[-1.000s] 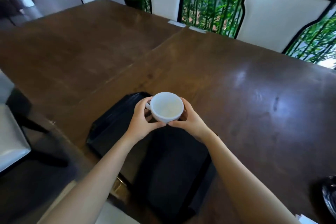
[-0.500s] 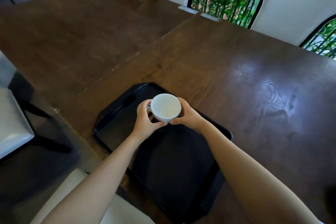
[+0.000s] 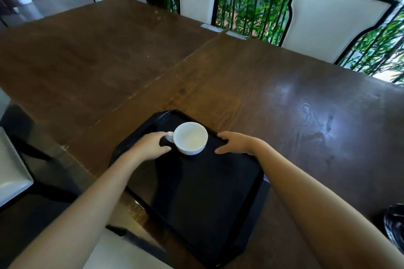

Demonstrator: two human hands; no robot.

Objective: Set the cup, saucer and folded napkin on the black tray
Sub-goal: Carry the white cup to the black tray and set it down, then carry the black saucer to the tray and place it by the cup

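Note:
A white empty cup (image 3: 190, 137) stands upright on the far part of the black tray (image 3: 203, 199), its handle pointing left. My left hand (image 3: 150, 146) is just left of the cup, fingers spread, with a fingertip at the handle and nothing gripped. My right hand (image 3: 235, 143) hovers over the tray's right rim, fingers apart, a short gap away from the cup. No saucer or napkin shows in the head view.
The tray lies at the near edge of a long dark wooden table (image 3: 284, 98). White chairs (image 3: 328, 19) line the far side before green bamboo. A white seat (image 3: 11, 172) is at the left, and a dark shiny object (image 3: 394, 223) sits at the right edge.
Both hands held the cup above the tray before. The cup now rests on the tray, and both hands have let go and drawn apart sideways.

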